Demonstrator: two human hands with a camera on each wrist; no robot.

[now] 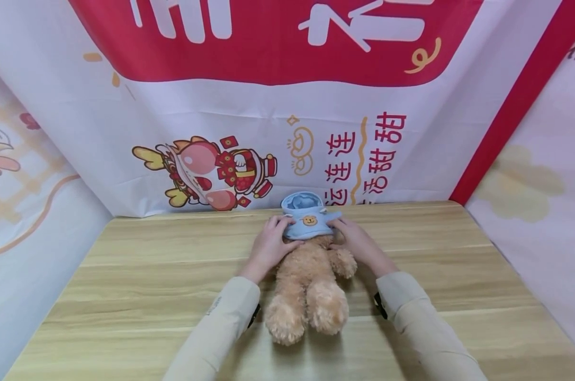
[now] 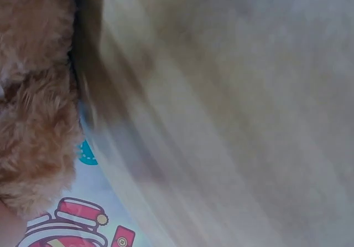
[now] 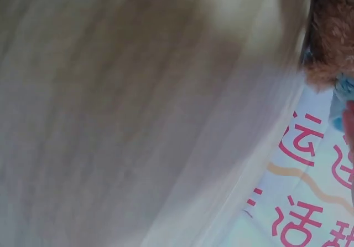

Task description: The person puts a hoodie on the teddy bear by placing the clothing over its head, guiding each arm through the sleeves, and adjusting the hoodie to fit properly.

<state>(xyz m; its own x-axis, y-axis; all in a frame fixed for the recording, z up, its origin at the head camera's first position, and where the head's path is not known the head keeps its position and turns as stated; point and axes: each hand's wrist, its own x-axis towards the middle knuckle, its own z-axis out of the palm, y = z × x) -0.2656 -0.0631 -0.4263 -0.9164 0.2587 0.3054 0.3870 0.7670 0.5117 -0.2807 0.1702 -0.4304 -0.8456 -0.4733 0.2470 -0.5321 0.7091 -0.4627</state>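
Note:
A light brown plush toy (image 1: 301, 278) lies on its back with its legs toward me. A light blue doll shirt (image 1: 299, 229) with a small bear-face patch covers its head end, the round neck opening facing the back. My left hand (image 1: 267, 246) pinches the shirt's left side, thumb along the bottom hem. On the other side my right hand (image 1: 356, 242) pinches the shirt by its right sleeve, above the toy's arm. Brown fur (image 2: 38, 119) fills the left wrist view's left edge. In the right wrist view, blue cloth (image 3: 345, 87) shows beside the fur. The toy's head is hidden.
The toy lies on a wood-grain table (image 1: 173, 296). A printed white and red banner (image 1: 273, 100) hangs right behind the table's back edge, with a cartoon figure (image 1: 221, 172) on it. Printed white cloth (image 1: 530, 174) stands along the right side.

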